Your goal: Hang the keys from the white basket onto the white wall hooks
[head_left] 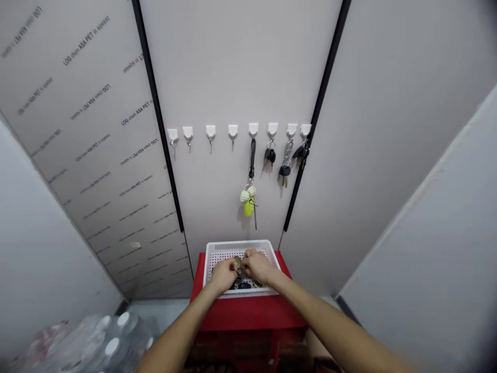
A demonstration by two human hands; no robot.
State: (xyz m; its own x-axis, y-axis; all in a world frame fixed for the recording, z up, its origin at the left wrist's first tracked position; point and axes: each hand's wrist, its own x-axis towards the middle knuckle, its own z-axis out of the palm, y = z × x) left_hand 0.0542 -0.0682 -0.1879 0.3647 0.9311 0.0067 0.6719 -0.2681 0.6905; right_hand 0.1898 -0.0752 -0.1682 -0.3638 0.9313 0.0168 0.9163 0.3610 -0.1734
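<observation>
My left hand (224, 274) is inside a white plastic basket (237, 245), its fingers pinched at the edge of a small green round piece (237, 260). Close beside it, my right hand (258, 266) has its fingers curled together, and what they hold is hidden. Just below the fingertips is a greyish, shiny bit too small to name. A dark key-like item (244, 285) lies on the basket floor near the front wall, with other small things partly covered by my hands.
The basket stands on a red table (252, 313) against a wall. Several white hooks (233, 130) line the wall; the right-hand ones carry key sets (285, 171) and a strap with a yellow-green charm (249, 207). Clear plastic bottles (112, 347) stand at lower left.
</observation>
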